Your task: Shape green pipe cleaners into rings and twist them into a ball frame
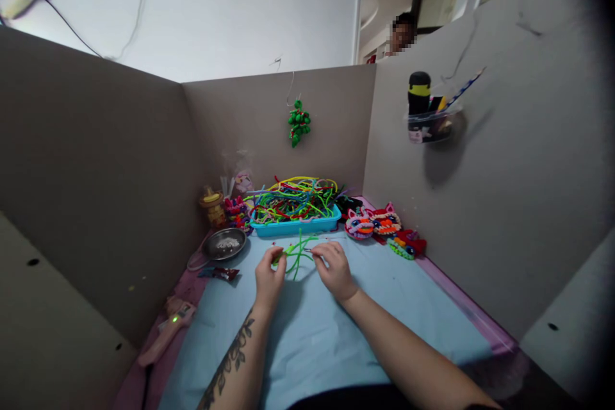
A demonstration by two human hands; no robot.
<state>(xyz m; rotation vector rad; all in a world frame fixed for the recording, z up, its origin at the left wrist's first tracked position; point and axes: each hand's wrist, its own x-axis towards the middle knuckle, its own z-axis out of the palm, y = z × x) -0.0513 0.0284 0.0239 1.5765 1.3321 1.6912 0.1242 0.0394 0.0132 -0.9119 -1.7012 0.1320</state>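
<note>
1 left hand (270,274) on several green strands (298,252), 1 right hand (334,270) on 1 slim tool (308,250), both in near-closed pinches

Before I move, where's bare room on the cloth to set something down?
The blue cloth is bare right of the right forearm, out to the pink border, and between it and the left forearm. Crowded: the back, with blue tray and animal-face crafts; back left, around metal bowl; between left hand and right hand, green pipe cleaners.
</note>
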